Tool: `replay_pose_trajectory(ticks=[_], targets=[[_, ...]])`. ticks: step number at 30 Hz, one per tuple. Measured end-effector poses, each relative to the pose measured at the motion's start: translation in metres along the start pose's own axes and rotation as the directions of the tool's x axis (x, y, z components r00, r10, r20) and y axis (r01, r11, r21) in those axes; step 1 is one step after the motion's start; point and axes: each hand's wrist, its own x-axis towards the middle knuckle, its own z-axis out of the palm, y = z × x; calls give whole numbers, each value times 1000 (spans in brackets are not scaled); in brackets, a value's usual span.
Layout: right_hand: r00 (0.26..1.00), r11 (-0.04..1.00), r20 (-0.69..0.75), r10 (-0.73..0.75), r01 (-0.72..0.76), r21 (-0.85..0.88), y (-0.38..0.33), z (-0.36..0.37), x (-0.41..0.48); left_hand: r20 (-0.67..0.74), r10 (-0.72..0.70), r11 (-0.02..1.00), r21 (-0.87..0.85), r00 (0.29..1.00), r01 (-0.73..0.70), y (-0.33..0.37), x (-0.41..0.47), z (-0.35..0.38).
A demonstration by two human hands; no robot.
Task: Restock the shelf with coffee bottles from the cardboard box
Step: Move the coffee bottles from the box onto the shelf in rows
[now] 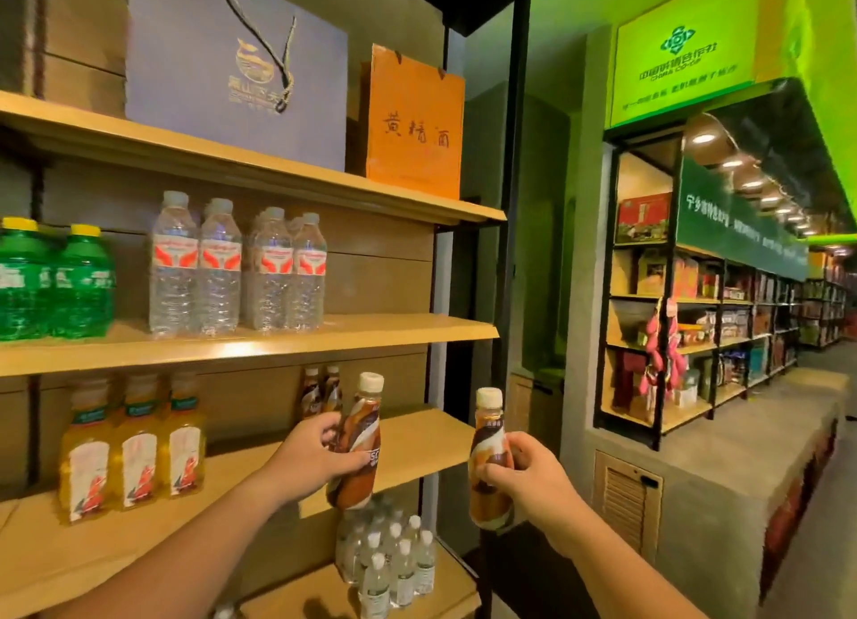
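The left hand (310, 456) grips a brown, white-capped plastic coffee bottle (359, 433), near upright, in front of the two shelved coffee bottles (320, 393); the right hand (528, 479) grips a second bottle (487, 437), farther right of them

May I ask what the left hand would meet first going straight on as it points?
Likely nothing before the shelf's back panel: the left hand, holding a coffee bottle, points over bare shelf board just right of two coffee bottles. Depth is unclear.
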Motion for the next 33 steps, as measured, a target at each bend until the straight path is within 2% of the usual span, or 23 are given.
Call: replay_pose_trajectory(ticks=[5, 10, 16, 23, 33], targets=[[994, 1000, 111, -6, 4, 24, 46, -27, 90, -115, -72, 997, -12, 991, 71, -3, 43, 48], [979, 998, 205, -9, -3, 59, 77, -22, 174, -211, -165, 986, -25, 963, 163, -23, 92, 67], [962, 992, 272, -35, 1, 126, 114, 2, 264, -252, -202, 979, -24, 946, 203, -63, 156, 72], [944, 994, 327, -30, -6, 110, 139, 38, 356, -300, -269, 962, -29, 916, 273, -90, 228, 82], [889, 988, 455, -40, -32, 150, 167, 102, 460, -479, -368, 921, -68, 797, 384, -146, 303, 87]])
